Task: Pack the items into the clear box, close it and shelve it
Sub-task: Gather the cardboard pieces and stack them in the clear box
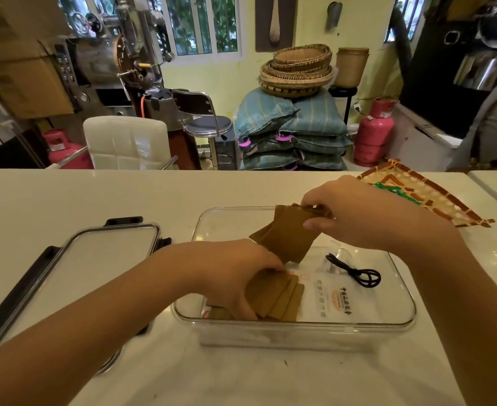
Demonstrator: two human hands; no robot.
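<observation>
The clear box (402, 306) stands open on the white counter in front of me. My left hand (235, 276) reaches into its near left part and grips a fanned stack of brown paper packets (279, 297). Above the box's middle, my right hand (355, 212) pinches a second bunch of brown packets (288, 235) by their top edge, hanging tilted. A white printed pouch (332, 297) and a coiled black cable (358, 273) lie on the box floor. The box's lid (101, 253), clear with black clips, lies flat to the left.
A woven bamboo tray (434, 200) holding something green sits at the counter's right rear. Beyond the far edge stand a white chair (124, 142), a stool, stacked sacks with baskets, and pink gas cylinders (373, 133). Another person's sleeve shows at far right.
</observation>
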